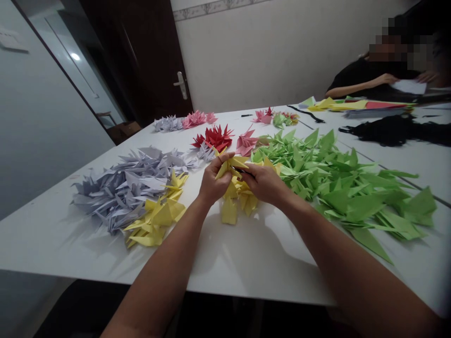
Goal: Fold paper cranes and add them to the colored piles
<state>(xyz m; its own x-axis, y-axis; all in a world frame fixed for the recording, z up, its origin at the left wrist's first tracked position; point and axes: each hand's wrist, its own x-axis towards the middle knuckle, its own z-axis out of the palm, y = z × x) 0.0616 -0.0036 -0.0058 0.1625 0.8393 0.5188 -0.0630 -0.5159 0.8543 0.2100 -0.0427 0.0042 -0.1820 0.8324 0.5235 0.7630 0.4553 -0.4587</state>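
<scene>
A folded yellow paper piece is held above the white table, with the fingers of my left hand closed on its left side. My right hand grips a thin dark tool, whose tip meets the yellow paper. Beneath and behind my hands lie more yellow folded pieces. A heap of pale lilac folded papers is to the left, with yellow ones at its near edge. Green folded papers spread to the right.
Red and pink folded papers lie beyond my hands. Further back are small lilac and pink piles. At the right are coloured sheets and a black stringy bundle. A person in black holds white paper.
</scene>
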